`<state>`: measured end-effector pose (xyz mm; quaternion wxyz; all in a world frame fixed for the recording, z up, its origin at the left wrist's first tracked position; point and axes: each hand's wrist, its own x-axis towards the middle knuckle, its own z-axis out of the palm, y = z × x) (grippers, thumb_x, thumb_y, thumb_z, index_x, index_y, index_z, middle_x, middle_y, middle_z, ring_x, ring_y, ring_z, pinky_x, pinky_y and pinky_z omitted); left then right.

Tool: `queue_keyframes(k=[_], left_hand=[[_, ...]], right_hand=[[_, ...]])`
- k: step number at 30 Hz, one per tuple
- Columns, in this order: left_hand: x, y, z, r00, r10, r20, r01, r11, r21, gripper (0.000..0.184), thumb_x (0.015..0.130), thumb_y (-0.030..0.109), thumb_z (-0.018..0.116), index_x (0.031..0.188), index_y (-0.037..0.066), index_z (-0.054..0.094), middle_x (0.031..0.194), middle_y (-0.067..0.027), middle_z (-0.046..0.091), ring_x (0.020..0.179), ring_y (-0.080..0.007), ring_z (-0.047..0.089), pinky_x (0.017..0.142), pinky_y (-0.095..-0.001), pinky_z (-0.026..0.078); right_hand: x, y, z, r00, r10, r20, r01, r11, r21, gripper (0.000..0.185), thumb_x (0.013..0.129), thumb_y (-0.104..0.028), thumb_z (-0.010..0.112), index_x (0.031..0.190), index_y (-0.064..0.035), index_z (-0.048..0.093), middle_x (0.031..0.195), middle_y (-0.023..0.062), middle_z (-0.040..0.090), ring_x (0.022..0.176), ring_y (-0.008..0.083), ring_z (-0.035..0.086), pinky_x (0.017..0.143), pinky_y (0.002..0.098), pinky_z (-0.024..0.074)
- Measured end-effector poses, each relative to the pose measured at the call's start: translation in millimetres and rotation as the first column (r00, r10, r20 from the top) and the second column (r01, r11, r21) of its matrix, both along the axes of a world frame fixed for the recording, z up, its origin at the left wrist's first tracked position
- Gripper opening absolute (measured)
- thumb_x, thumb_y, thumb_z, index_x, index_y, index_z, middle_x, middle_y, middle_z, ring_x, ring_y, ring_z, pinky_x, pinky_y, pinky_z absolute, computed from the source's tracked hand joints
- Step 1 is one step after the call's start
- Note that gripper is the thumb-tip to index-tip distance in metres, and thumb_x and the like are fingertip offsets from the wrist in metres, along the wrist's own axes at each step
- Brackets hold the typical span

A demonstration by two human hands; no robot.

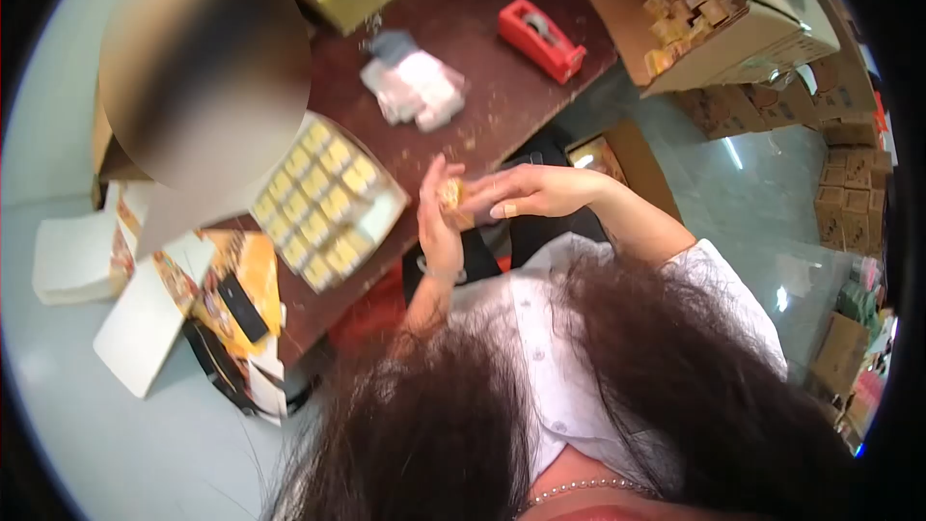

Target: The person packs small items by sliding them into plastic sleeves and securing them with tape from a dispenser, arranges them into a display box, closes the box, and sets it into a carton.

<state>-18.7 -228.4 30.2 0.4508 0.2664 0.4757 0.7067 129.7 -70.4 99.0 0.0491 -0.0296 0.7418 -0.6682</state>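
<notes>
Between my hands, above the table's front edge, is a small yellow packet (451, 195) whose print is too small to make out. My left hand (442, 232) has its fingers upward around the packet. From the other side, my right hand (540, 191) reaches across with long, bent fingers, its fingertips pressing the packet; they are partly hidden. Just left of my left hand lies an open white tray (388, 219) with rows of small yellow-and-white packets (318, 198). Beyond my hands a pale pink-and-white bundle of bags (417, 87) rests on the table.
A red tape dispenser (542, 39) stands on the dark red table (473, 19). An open carton (772, 39) at upper right holds many small packets. White and orange cartons with a black phone (241, 309) lie at left. Stacked brown boxes (854, 188) line the right. A blurred area covers the upper left.
</notes>
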Motion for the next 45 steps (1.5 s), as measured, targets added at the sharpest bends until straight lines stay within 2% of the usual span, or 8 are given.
queue_keyframes(k=[6,10,18,23,28,36,41,45], left_hand=[[-34,23,-3,0.754,-0.591,0.286,0.619,0.785,-0.011,0.085,0.082,0.011,0.078,0.150,0.000,0.030,0.139,-0.0136,0.051,0.123,-0.0218,0.055,0.103,-0.0338,0.045],[-18,50,-23,0.929,0.047,-0.367,-0.100,0.987,-0.126,0.063,0.074,0.001,0.083,0.128,0.001,0.049,0.122,-0.0101,0.059,0.112,-0.0203,0.059,0.097,-0.0332,0.048],[-15,57,-75,0.853,0.116,-0.508,-0.199,0.974,-0.111,0.061,0.078,0.010,0.083,0.129,0.001,0.051,0.122,-0.0150,0.061,0.112,-0.0258,0.061,0.097,-0.0361,0.048],[-21,56,-35,0.847,-0.023,-0.531,-0.145,0.951,-0.272,0.063,0.079,0.010,0.081,0.133,0.003,0.050,0.128,-0.0151,0.058,0.117,-0.0273,0.058,0.100,-0.0371,0.046],[-18,56,-82,0.850,0.045,-0.526,-0.184,0.959,-0.217,0.063,0.077,0.013,0.083,0.131,0.003,0.051,0.117,-0.0124,0.062,0.109,-0.0235,0.060,0.095,-0.0343,0.048],[-28,47,-55,0.960,0.116,-0.256,-0.107,0.993,0.047,0.058,0.080,-0.003,0.077,0.128,0.001,0.045,0.116,-0.0112,0.058,0.109,-0.0200,0.060,0.093,-0.0323,0.051],[-15,10,-46,0.987,0.106,-0.117,-0.101,0.994,0.051,0.057,0.081,-0.010,0.073,0.129,-0.002,0.042,0.124,-0.0116,0.052,0.110,-0.0214,0.060,0.097,-0.0335,0.051],[-3,-8,-58,0.984,0.110,-0.140,-0.102,0.993,0.060,0.058,0.081,-0.009,0.074,0.129,-0.002,0.042,0.125,-0.0116,0.052,0.111,-0.0205,0.059,0.098,-0.0331,0.050]], right_hand=[[-51,83,20,0.860,0.499,0.104,-0.492,0.866,-0.087,0.028,0.095,-0.004,0.062,0.122,0.0035,0.066,0.108,0.0101,0.071,0.099,0.0158,0.064,0.091,0.0321,0.0508],[-125,218,9,0.991,-0.129,0.022,0.117,0.949,0.294,0.038,0.094,-0.024,0.068,0.123,0.0007,0.065,0.107,0.0096,0.071,0.096,0.0217,0.066,0.087,0.0377,0.0538],[-241,423,-84,0.228,-0.913,-0.338,0.598,-0.143,0.789,0.076,0.079,-0.055,0.074,0.121,0.0061,0.057,0.105,0.0255,0.069,0.098,0.0410,0.067,0.086,0.0459,0.0548],[-244,420,-90,0.318,-0.923,-0.215,0.608,0.025,0.794,0.070,0.080,-0.047,0.077,0.125,0.0027,0.058,0.117,0.0180,0.068,0.109,0.0302,0.066,0.084,0.0424,0.0559],[-185,339,-35,0.867,-0.454,0.207,0.479,0.873,-0.089,0.051,0.089,-0.031,0.071,0.130,-0.0037,0.060,0.115,0.0048,0.068,0.101,0.0150,0.065,0.083,0.0281,0.0532],[-69,129,-20,0.988,-0.152,-0.013,0.103,0.725,-0.681,0.064,0.096,-0.041,0.060,0.145,-0.0025,0.044,0.140,0.0117,0.053,0.114,0.0166,0.058,0.086,0.0310,0.0528],[-45,64,-55,0.863,-0.392,0.320,0.478,0.838,-0.263,0.052,0.092,-0.022,0.068,0.139,-0.0083,0.050,0.119,0.0081,0.063,0.102,0.0142,0.061,0.084,0.0289,0.0498],[-35,65,-93,0.871,-0.452,-0.191,0.491,0.795,0.357,0.069,0.077,-0.019,0.078,0.138,-0.0149,0.048,0.122,0.0140,0.061,0.111,0.0315,0.059,0.095,0.0461,0.0472]])
